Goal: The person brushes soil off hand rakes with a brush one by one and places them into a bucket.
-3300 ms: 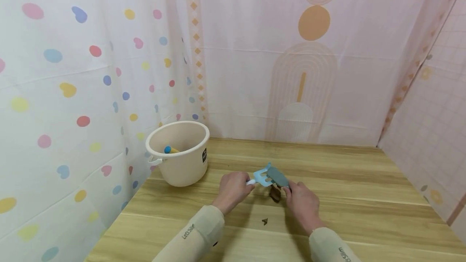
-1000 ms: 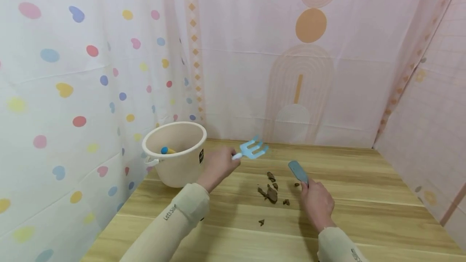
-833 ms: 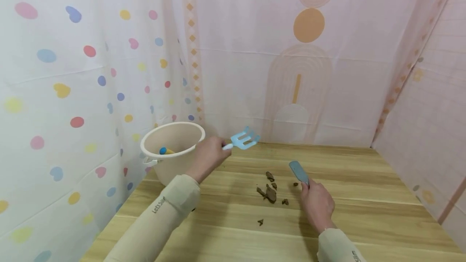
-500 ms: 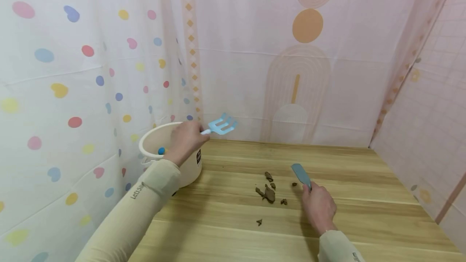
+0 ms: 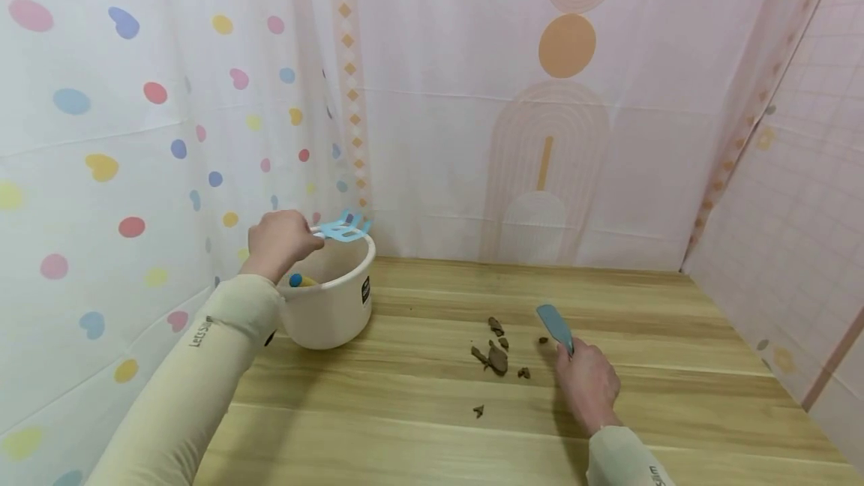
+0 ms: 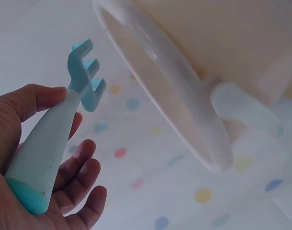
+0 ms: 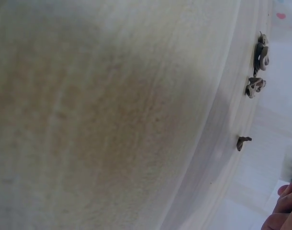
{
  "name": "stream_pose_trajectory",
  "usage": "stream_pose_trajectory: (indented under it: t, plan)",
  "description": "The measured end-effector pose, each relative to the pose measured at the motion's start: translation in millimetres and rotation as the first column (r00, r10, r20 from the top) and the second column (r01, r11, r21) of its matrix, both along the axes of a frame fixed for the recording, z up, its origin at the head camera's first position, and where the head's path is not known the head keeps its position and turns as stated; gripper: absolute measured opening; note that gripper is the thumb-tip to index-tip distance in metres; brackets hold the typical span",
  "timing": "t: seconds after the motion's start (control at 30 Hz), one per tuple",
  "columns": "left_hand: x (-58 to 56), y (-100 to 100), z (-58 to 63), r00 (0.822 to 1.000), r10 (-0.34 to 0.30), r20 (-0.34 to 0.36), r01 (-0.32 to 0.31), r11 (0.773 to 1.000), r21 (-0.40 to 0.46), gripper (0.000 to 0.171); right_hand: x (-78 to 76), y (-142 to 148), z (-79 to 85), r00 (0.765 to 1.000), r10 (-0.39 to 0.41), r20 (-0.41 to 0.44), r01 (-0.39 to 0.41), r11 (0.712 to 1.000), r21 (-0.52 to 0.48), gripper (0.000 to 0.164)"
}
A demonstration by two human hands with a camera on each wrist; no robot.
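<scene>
My left hand (image 5: 280, 240) is above the cream bucket (image 5: 329, 321), gripping a small light-blue hand fork (image 5: 346, 232) by its pale handle. In the left wrist view the fork's handle (image 6: 43, 146) lies along the palm, thumb at its neck and the other fingers loosely bent. My right hand (image 5: 589, 385) holds a flat grey-blue blade tool (image 5: 556, 323), low over the table; its grip is hidden in the fist. Left of that tool lie several brown crumbled pieces (image 5: 498, 358). The right wrist view shows brown bits (image 7: 263, 57) and only the edge of the hand.
Inside the bucket lies something with a blue end (image 5: 295, 280) and a yellow shaft. The wooden table (image 5: 405, 426) ends at a patterned curtain (image 5: 432, 171) behind, with a dotted curtain (image 5: 101, 246) on the left and a checked one at the right.
The left hand and fork have moved away from the brown pieces, left and up over the bucket. The right hand has drawn its tool back to the right, then stayed nearly still.
</scene>
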State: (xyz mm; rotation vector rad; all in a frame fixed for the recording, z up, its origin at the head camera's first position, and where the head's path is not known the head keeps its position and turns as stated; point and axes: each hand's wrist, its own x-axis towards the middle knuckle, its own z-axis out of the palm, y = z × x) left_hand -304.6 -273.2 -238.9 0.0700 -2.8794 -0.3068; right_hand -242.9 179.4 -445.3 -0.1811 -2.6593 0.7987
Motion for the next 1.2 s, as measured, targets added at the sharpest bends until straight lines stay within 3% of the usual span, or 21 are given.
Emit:
stream_pose_trajectory:
  t: [0.13,0.4,0.67,1.2]
  plan:
    - [-2.9,-12,-0.4,1.000,0.020,0.019,-0.020,1.000,-0.007,0.030,0.9,1,-1.7,1.000,0.002,0.001,-0.002,1.000,-0.005,0.031]
    - [-9.4,-23,-6.7,0.999,0.042,-0.012,-0.043,0.998,-0.049,0.030,-0.6,1,-3.2,1.000,-0.006,0.014,0.006,1.000,0.000,0.028]
    - [-16.8,-24,-17.0,0.999,0.049,0.013,-0.048,0.996,-0.077,0.040,-0.6,2,-4.8,1.000,-0.009,0.019,0.008,1.000,0.011,0.028]
    - [-37.6,-25,-34.7,0.994,0.081,0.073,-0.074,0.993,-0.096,0.038,1.1,4,-8.4,0.999,0.001,0.033,-0.002,1.000,0.024,0.026]
